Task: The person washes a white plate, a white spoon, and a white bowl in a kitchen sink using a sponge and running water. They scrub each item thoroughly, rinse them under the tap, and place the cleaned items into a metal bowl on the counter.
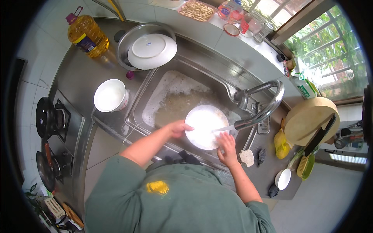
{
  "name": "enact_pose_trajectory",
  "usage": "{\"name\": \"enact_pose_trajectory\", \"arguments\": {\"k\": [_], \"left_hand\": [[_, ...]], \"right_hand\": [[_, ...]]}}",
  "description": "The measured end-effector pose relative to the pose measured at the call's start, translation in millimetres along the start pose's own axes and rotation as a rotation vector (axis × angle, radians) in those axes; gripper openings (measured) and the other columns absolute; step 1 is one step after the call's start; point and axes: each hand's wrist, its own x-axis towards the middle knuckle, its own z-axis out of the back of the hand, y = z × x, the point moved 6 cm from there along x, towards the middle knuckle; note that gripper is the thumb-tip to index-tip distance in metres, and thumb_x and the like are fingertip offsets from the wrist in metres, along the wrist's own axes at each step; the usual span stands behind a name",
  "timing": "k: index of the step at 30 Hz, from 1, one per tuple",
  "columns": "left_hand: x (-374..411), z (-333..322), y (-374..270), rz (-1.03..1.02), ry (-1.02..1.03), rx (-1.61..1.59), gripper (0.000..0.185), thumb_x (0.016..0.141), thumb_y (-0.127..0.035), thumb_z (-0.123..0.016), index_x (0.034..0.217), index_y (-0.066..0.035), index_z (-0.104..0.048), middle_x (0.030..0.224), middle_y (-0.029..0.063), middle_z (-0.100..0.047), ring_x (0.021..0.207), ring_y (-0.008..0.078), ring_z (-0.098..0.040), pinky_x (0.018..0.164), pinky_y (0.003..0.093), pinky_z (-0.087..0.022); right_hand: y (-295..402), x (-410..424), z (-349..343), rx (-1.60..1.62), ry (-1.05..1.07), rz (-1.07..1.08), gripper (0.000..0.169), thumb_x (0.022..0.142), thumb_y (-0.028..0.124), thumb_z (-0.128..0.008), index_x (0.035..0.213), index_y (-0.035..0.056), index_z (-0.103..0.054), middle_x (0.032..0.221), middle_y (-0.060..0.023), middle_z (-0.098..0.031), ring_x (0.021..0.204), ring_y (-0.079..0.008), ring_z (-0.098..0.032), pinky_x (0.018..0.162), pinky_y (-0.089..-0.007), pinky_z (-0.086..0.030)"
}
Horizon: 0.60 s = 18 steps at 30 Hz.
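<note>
My left hand (178, 128) grips the left rim of a white plate or shallow bowl (201, 125), thumb on its upper face. Water runs onto it from the curved metal faucet (262, 112). My right hand (227, 147) is at the dish's lower right edge with its fingers spread over the rim; glare hides whether they grip anything. Below the dish, the steel sink (180, 100) holds murky water with foam. A white bowl (109, 95) stands on the counter left of the sink. Behind it, a white oval dish (152, 51) lies upside down on a metal basin (122, 52).
An oil bottle (89, 36) stands at the back left, near a gas stove (68, 125) with pans. On the right counter are a light-coloured sponge or cloth (246, 158), a dark scourer (261, 155), a round chopping board (309, 122), a cleaver (319, 135) and a small bowl (283, 179).
</note>
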Motion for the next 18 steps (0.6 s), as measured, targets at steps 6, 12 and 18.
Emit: {"name": "enact_pose_trajectory", "arguments": {"k": [6,12,18], "left_hand": [[13,-9,6,-0.170,-0.059,0.028,0.059,0.076,-0.006,-0.066,0.130,-0.001,-0.040,0.127,0.0110,-0.049,0.115,0.0238,-0.049,0.100,0.0376,-0.037],[2,-30,-4,-0.253,-0.176,0.234,0.061,0.076,-0.005,-0.065,0.131,-0.003,-0.038,0.127,0.0104,-0.049,0.114,0.0242,-0.049,0.098,0.0379,-0.040],[-7,-23,-4,-0.150,-0.135,0.025,0.057,0.078,-0.005,-0.064,0.130,-0.004,-0.040,0.124,0.0120,-0.050,0.114,0.0241,-0.050,0.095,0.0380,-0.043]], "right_hand": [[-55,-16,-32,1.277,-0.275,-0.837,0.043,0.095,0.021,-0.035,0.135,0.0091,-0.027,0.133,-0.0109,-0.040,0.122,-0.0256,-0.041,0.096,-0.0443,-0.039],[-59,-4,-61,1.737,-0.402,-0.830,0.042,0.094,0.019,-0.038,0.133,0.0060,-0.031,0.134,-0.0085,-0.040,0.123,-0.0240,-0.039,0.105,-0.0406,-0.028],[-37,10,-39,1.621,-0.366,-0.797,0.039,0.090,0.011,-0.044,0.129,0.0047,-0.039,0.123,-0.0078,-0.050,0.112,-0.0218,-0.049,0.096,-0.0380,-0.039]]}}
